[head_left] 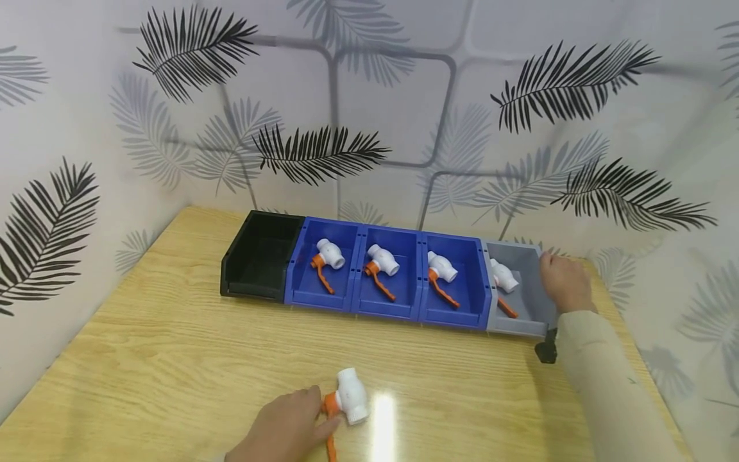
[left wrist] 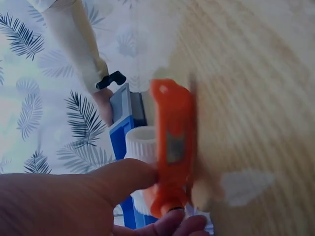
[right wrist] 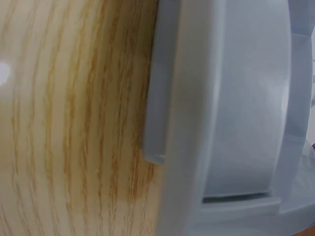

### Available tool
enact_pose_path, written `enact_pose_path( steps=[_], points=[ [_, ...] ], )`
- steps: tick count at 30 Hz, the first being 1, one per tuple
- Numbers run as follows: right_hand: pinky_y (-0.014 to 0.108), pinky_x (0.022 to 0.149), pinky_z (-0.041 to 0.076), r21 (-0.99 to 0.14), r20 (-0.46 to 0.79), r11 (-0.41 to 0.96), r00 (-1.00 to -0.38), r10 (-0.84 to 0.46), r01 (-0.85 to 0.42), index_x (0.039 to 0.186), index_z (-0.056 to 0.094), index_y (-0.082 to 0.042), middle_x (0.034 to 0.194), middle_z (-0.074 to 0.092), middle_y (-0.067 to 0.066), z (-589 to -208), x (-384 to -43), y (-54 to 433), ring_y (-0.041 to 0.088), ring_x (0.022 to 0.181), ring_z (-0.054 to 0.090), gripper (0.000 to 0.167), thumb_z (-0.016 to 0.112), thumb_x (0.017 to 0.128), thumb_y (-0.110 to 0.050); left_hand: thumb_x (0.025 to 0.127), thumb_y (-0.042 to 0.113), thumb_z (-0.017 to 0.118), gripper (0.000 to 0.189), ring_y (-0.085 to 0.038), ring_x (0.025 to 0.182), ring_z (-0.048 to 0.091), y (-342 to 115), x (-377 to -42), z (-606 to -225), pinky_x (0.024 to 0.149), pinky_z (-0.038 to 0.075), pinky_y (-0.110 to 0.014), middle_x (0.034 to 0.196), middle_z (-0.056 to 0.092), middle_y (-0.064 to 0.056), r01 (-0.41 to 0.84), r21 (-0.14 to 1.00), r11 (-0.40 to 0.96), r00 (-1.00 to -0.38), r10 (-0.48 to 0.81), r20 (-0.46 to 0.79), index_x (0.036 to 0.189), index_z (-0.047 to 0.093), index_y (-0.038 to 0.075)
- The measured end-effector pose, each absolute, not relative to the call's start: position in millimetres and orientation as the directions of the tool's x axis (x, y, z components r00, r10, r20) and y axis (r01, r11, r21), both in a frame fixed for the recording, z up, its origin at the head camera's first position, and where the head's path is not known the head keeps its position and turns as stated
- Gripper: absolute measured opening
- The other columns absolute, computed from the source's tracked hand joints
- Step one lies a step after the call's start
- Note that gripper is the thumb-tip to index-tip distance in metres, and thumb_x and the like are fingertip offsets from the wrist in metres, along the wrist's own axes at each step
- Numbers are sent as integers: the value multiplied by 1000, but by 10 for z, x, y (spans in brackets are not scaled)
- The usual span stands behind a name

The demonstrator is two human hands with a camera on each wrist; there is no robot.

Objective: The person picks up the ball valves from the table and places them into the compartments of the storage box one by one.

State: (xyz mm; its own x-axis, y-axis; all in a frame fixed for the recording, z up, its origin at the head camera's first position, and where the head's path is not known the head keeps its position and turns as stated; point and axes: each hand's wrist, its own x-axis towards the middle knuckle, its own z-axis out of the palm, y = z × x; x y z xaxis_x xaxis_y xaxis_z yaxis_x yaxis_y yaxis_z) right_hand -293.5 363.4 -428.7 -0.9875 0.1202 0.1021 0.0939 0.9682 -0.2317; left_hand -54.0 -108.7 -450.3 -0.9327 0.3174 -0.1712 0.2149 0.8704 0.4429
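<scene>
Near the front of the table, my left hand (head_left: 288, 423) pinches a white ball valve (head_left: 351, 394) by its orange handle side. Up close in the left wrist view, the thumb lies against the orange handle (left wrist: 173, 118), and the white body (left wrist: 140, 142) is partly covered. Over at the right end of the bin row, my right hand (head_left: 567, 282) grips the outer side wall of the grey bin (head_left: 516, 325); its fingers are mostly hidden. Inside that bin lies another white valve (head_left: 504, 276) with an orange handle. The right wrist view is filled mainly by the grey bin's front (right wrist: 246, 108).
Left of the grey bin, joined in a row, stand several blue bins (head_left: 383, 308), each containing one orange-handled valve. A black bin (head_left: 260, 250) ends the row on the left. Patterned cloth (head_left: 392, 102) rises behind the wooden table (head_left: 173, 359).
</scene>
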Motion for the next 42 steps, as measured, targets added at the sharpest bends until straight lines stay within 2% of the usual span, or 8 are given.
enact_pose_path(
  steps=[3,8,13,21,29,35,42],
  points=[
    [59,72,38,-235,97,967,-988,123,97,69,57,2,102,56,34,-4287,-2923,3624,51,92,51,68,8,99,-35,87,39,61,33,-12,49,36,-1124,-563,-4500,44,33,-29,59,42,4,205,454,867,-936,309,-167,72,50,11],
    [58,70,38,-238,107,967,-987,116,88,67,55,2,99,57,34,-4295,-2920,3633,51,90,52,68,8,99,-36,83,23,65,22,-13,50,38,-1186,-607,-4511,47,34,-29,61,43,3,215,479,851,-938,317,-142,72,50,11],
    [58,70,38,-246,114,966,-987,111,80,69,56,3,99,56,35,-4296,-2924,3640,51,90,52,68,8,99,-36,79,13,64,20,-11,51,37,-1235,-648,-4522,47,33,-26,61,43,4,210,529,822,-935,327,-136,67,49,14],
    [57,68,38,-257,109,962,-987,119,87,65,52,0,92,58,30,-4285,-2927,3643,47,86,54,66,8,99,-37,85,16,65,27,-8,48,38,-1282,-717,-4465,45,32,-24,59,42,5,207,596,776,-926,352,-136,65,47,16],
    [58,69,38,-247,105,965,-988,114,85,66,52,0,92,58,30,-4301,-2947,3651,49,88,53,65,9,99,-36,86,15,64,21,-6,49,40,-1375,-802,-4417,46,33,-22,58,43,7,206,622,755,-925,358,-129,69,51,15],
    [59,72,37,-242,101,966,-988,114,86,70,54,2,99,57,33,-4293,-2953,3651,51,92,51,67,7,98,-37,84,9,67,14,-7,54,41,-1448,-915,-4233,49,38,-22,63,47,6,201,612,765,-963,268,-20,75,56,11],
    [60,75,37,-243,73,964,-989,127,105,74,57,3,103,56,33,-4289,-2937,3636,51,96,50,67,9,99,-36,84,8,66,11,-9,57,44,-1575,-1036,-4013,51,40,-23,66,49,4,164,548,820,-985,170,40,77,57,8]
  ],
)
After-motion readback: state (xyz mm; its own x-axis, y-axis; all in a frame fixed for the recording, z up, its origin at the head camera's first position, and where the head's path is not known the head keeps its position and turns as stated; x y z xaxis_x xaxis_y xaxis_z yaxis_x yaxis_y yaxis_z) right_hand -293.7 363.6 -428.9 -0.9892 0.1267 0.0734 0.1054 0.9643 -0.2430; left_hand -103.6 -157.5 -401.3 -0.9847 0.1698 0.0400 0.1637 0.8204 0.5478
